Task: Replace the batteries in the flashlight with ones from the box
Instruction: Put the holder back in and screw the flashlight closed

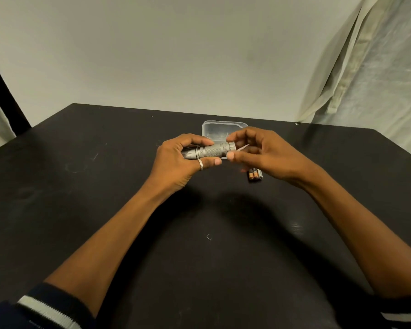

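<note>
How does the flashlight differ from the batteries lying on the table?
The flashlight is silver and knurled; the batteries are dark with orange ends. The flashlight is held by the left hand and right hand; the batteries lie loose on the table. The flashlight is much thicker. Both are cylindrical.

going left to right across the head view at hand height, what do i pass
left hand → flashlight → right hand → pale curtain. The clear box behind them and the batteries below the right hand overlap these sideways, so they are left out.
</note>
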